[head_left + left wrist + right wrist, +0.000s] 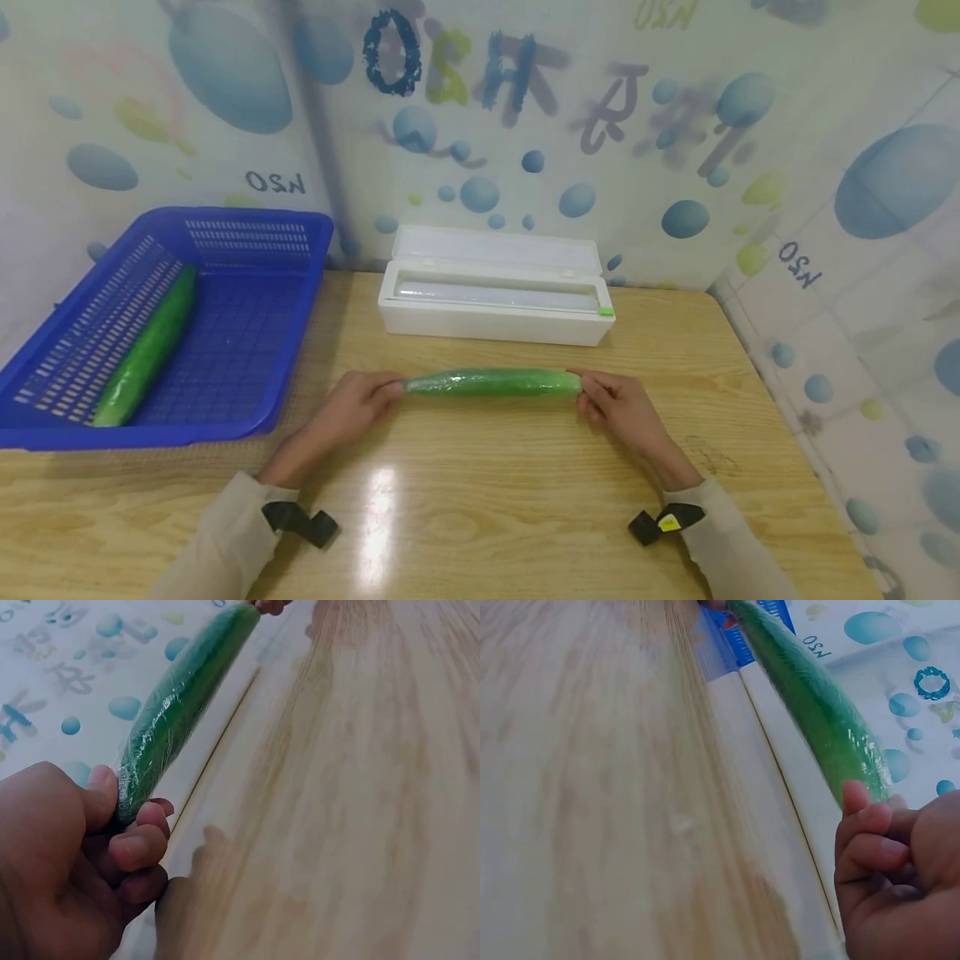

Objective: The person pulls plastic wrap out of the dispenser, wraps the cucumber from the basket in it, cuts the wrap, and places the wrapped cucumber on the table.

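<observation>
A cucumber wrapped in clear film is held level over the wooden table, just in front of a white film dispenser box. My left hand grips its left end, fingers curled round the tip. My right hand grips the right end. In the left wrist view the wrapped cucumber runs away from my left hand. In the right wrist view my right hand sits at the near end of the cucumber.
A blue plastic basket stands at the left of the table with a second cucumber lying in it. The white box has its lid up. Walls with bubble-print covering close in behind and at the right.
</observation>
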`<state>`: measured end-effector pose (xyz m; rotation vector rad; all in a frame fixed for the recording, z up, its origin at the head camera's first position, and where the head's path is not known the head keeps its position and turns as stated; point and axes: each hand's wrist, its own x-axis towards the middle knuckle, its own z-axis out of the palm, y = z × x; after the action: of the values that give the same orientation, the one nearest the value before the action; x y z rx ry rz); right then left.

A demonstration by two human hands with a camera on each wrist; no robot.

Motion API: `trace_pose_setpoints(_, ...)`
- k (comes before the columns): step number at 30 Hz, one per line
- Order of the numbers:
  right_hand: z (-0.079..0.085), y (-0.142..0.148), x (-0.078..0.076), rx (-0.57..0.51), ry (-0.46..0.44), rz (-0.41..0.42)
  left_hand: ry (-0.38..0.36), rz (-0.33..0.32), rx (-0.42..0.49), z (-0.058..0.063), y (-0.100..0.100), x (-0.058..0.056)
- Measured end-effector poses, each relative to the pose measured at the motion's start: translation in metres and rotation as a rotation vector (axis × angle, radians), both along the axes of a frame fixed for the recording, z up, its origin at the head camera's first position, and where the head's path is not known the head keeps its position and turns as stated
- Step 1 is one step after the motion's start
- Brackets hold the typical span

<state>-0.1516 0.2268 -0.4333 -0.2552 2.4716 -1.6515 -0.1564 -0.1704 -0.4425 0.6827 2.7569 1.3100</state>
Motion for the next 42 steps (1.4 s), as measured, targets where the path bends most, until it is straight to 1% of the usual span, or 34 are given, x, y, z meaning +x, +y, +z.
trace_pose_setpoints(2, -0.001, 0.0, 0.0, -0.018, -0.013, -0.006, -0.051, -0.006, 0.019, 0.0, 0.0, 0.0)
trace_pose_setpoints(4, -0.001, -0.001, -0.001, -0.032, -0.04, -0.031, -0.095, -0.019, 0.03, 0.0, 0.0, 0.0)
trace_pose_setpoints(10, -0.005, -0.004, -0.002, -0.054, -0.115, -0.168, -0.193, -0.072, 0.057, 0.004, 0.003, 0.003)
trace_pose_setpoints(13, -0.007, -0.002, -0.003, -0.134, -0.186, -0.21, -0.236, -0.098, 0.095, 0.005, 0.006, 0.003)
trace_pose_setpoints(16, -0.007, 0.0, -0.004, -0.278, -0.276, -0.246, -0.292, -0.109, 0.156, 0.006, 0.01, 0.005)
trace_pose_setpoints(18, -0.006, 0.001, -0.004, -0.372, -0.319, -0.275, -0.32, -0.12, 0.193, 0.006, 0.012, 0.006)
trace_pose_setpoints(20, -0.005, 0.003, -0.004, -0.439, -0.346, -0.312, -0.351, -0.135, 0.224, 0.007, 0.015, 0.008)
trace_pose_setpoints(23, -0.003, 0.004, -0.004, -0.478, -0.356, -0.362, -0.366, -0.151, 0.241, 0.008, 0.02, 0.01)
trace_pose_setpoints(25, -0.002, 0.005, -0.004, -0.466, -0.354, -0.389, -0.353, -0.143, 0.243, 0.008, 0.024, 0.01)
trace_pose_setpoints(28, 0.0, 0.006, -0.003, -0.416, -0.329, -0.44, -0.337, -0.124, 0.253, 0.008, 0.031, 0.01)
trace_pose_setpoints(32, 0.001, 0.007, -0.003, -0.36, -0.273, -0.491, -0.346, -0.1, 0.273, 0.006, 0.046, 0.01)
trace_pose_setpoints(33, 0.001, 0.007, -0.003, -0.353, -0.256, -0.491, -0.355, -0.087, 0.275, 0.007, 0.051, 0.01)
trace_pose_setpoints(34, 0.0, 0.007, -0.004, -0.337, -0.238, -0.487, -0.359, -0.081, 0.28, 0.011, 0.056, 0.012)
trace_pose_setpoints(36, 0.0, 0.008, -0.004, -0.3, -0.224, -0.466, -0.368, -0.07, 0.296, 0.011, 0.065, 0.012)
trace_pose_setpoints(40, 0.0, 0.014, -0.005, -0.206, -0.219, -0.428, -0.401, -0.093, 0.339, 0.012, 0.084, 0.013)
trace_pose_setpoints(41, 0.001, 0.015, -0.006, -0.193, -0.224, -0.419, -0.409, -0.098, 0.345, 0.008, 0.089, 0.012)
trace_pose_setpoints(42, 0.002, 0.017, -0.006, -0.188, -0.225, -0.412, -0.422, -0.105, 0.355, 0.008, 0.093, 0.012)
